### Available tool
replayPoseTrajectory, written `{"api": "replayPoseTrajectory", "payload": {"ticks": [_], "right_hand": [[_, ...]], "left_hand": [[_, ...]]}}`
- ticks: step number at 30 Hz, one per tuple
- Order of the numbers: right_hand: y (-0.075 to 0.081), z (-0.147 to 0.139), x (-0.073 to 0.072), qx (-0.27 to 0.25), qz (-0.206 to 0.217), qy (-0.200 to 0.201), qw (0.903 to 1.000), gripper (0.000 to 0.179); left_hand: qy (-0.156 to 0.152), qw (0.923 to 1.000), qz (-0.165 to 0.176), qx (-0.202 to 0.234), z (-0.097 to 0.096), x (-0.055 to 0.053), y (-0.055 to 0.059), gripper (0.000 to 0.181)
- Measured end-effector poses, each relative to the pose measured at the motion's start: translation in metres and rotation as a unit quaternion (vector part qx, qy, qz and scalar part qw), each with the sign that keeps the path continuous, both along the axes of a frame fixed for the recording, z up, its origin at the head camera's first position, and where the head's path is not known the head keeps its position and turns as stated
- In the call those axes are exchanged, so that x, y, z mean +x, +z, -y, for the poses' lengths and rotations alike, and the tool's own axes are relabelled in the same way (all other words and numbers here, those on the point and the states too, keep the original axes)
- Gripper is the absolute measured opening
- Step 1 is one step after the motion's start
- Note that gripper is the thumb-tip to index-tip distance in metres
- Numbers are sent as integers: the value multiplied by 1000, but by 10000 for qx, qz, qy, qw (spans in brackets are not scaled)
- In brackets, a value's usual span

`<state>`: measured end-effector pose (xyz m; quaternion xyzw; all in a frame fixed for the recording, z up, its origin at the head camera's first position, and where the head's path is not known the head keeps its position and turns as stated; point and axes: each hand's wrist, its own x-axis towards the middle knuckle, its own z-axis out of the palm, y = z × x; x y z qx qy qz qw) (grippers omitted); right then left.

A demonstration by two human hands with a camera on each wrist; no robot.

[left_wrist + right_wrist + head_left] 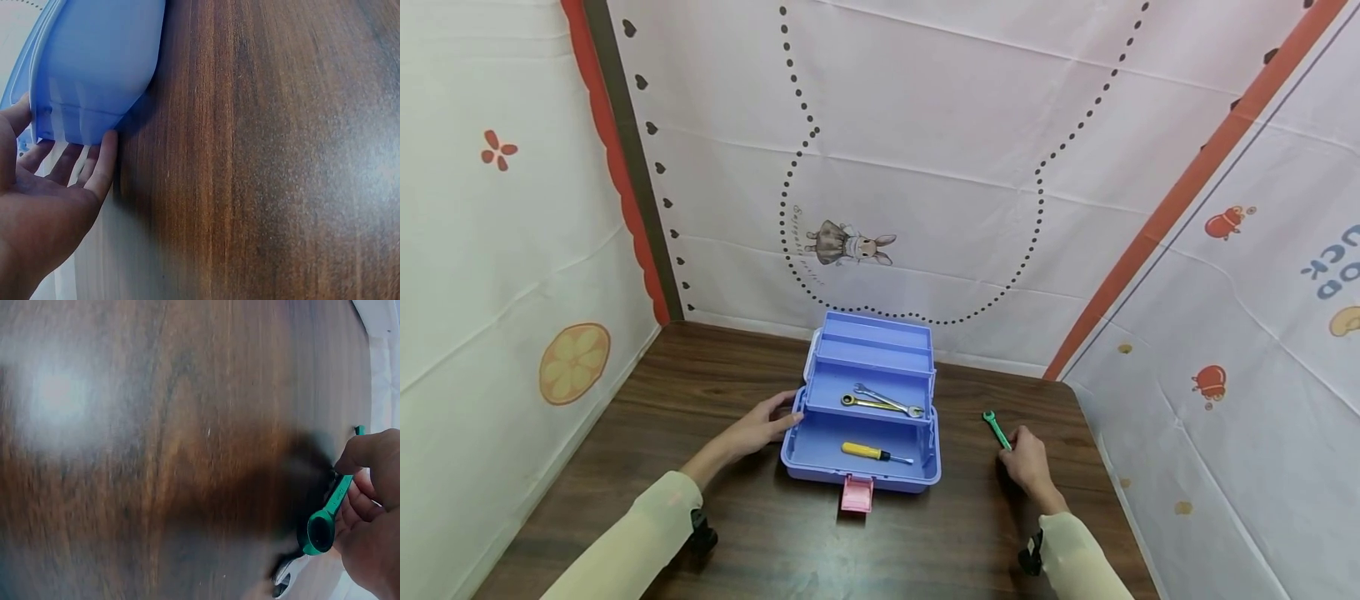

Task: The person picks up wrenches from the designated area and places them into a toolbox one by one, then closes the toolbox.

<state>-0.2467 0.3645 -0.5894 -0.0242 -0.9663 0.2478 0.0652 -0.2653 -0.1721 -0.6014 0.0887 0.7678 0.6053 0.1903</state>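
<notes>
A blue toolbox (861, 475) stands with its lid up and its tray raised. My left hand (767, 427) holds its left side, thumb over the rim and fingers against the outer wall (94, 69). Two wrenches, one gold (872, 403) and one silver (880, 395), lie crossed in the tray. In the bottom compartment lies a yellow-handled screwdriver (863, 451). To the right of the box, my right hand (1027, 458) pinches a green ratchet wrench (337, 497) between thumb and fingers. Beside its ring end, a silver open wrench end (284, 581) shows in the right wrist view.
Below the front rim hangs the toolbox's pink latch (857, 495). The brown wooden table (730, 358) is bordered by white printed cloth (940, 233) at the back and on both sides.
</notes>
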Motion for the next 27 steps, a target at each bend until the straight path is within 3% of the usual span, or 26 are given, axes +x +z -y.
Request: {"api": "replayPoseTrajectory", "payload": {"ticks": [11, 17, 21, 24, 27], "right_hand": [[21, 5, 1, -564, 734, -70, 9957, 17], [29, 9, -7, -768, 674, -209, 9945, 14], [45, 17, -11, -990, 465, -121, 9939, 14], [63, 28, -15, -1475, 450, 139, 9879, 15], [83, 42, -20, -2138, 601, 587, 9732, 17]], "left_hand": [[-88, 9999, -45, 134, 1, 0, 0, 73], [-58, 10000, -36, 62, 0, -1, -2, 75], [-44, 10000, 0, 81, 0, -1, -4, 75], [-74, 9999, -25, 104, 1, -1, -4, 75], [-73, 9999, -9, 128, 2, -1, -4, 75]]}}
